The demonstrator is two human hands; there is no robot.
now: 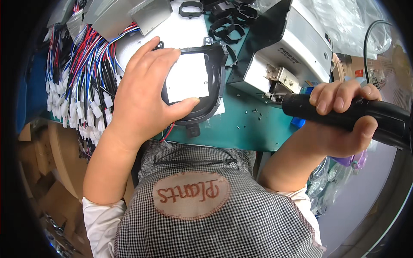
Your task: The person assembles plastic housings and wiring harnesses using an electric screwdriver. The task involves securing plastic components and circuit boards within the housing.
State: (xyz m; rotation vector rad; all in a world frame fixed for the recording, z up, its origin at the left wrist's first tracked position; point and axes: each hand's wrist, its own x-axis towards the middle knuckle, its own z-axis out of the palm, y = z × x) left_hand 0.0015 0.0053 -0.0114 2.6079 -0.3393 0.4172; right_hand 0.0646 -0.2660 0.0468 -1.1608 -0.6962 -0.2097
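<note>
While the left hand [148, 86] grips the black housing [220, 81] above the green mat [258, 135], the right hand [344, 107] clasps a driver [299, 108], tip by the screw feeder [297, 47]; contact unclear. White panel [188, 79] already inside; fastening looks unfinished, though detail too small to confirm. Housing's left side hidden by the hand; driver's rear cut off.

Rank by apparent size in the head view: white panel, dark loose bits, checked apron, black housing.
1. Checked apron
2. Black housing, partly covered by the left hand
3. White panel, within the housing's outline
4. Dark loose bits, each tiny
</note>
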